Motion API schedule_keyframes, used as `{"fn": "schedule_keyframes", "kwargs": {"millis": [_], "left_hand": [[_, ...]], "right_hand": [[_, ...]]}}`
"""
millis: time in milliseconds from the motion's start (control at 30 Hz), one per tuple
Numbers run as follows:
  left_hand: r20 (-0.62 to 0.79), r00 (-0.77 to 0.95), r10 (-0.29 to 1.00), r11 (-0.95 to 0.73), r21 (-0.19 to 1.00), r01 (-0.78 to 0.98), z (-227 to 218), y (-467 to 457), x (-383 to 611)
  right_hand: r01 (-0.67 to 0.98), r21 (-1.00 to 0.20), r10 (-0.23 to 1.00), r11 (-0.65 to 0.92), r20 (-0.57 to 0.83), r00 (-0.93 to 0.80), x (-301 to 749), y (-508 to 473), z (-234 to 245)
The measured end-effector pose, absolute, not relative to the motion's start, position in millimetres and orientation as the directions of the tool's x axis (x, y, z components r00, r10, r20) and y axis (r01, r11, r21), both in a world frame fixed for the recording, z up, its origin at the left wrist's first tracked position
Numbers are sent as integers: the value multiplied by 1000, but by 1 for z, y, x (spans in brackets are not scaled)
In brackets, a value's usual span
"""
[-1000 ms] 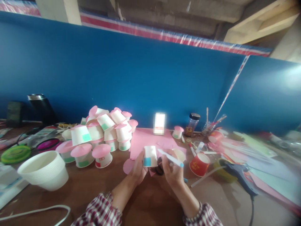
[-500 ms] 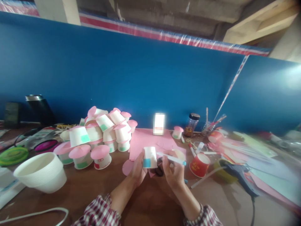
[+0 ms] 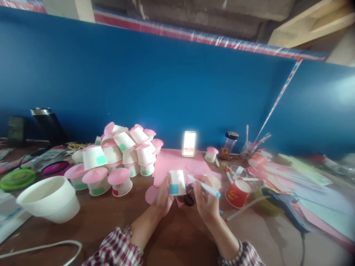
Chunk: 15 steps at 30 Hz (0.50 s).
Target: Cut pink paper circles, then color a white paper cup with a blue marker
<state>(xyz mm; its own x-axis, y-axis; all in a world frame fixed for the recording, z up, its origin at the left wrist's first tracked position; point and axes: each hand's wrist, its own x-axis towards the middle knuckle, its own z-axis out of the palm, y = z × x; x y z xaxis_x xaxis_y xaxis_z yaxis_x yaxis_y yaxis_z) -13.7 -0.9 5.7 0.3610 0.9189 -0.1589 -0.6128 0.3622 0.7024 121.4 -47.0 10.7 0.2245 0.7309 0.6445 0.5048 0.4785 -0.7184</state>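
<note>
My left hand (image 3: 162, 197) is closed around an upturned white paper cup (image 3: 176, 182) that carries a blue square patch low on its side. My right hand (image 3: 206, 201) grips a white pen with a blue cap (image 3: 206, 187), its tip pointed at the cup's right side. Both hands hover over the brown table, just in front of a pink paper sheet (image 3: 177, 162). Black scissors (image 3: 188, 199) lie on the table between my hands.
A heap of white cups with pink round tops (image 3: 119, 155) sits to the left, a stack of white bowls (image 3: 50, 199) at far left. A red cup (image 3: 237, 193), a glue gun (image 3: 285, 207), a jar (image 3: 229, 145) and paper sheets lie to the right. A blue wall stands behind.
The hands, cup and pen stay almost where they were; the pen tilts slightly. The view has shifted a little.
</note>
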Motion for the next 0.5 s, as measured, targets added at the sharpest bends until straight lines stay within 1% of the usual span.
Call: {"fn": "schedule_keyframes", "kwargs": {"millis": [100, 200, 367, 500], "left_hand": [[-155, 352, 923, 353, 705, -615, 5, 1, -13], [-130, 359, 924, 339, 711, -616, 3, 3, -12], [-137, 364, 921, 334, 758, -560, 2, 4, -12], [-132, 355, 925, 316, 785, -532, 2, 5, -13]], "right_hand": [[462, -758, 756, 460, 607, 243, 121, -49, 9], [442, -765, 742, 469, 612, 272, 118, -49, 12], [355, -793, 735, 495, 600, 316, 112, -50, 16], [373, -782, 742, 500, 608, 282, 112, -51, 15]]}}
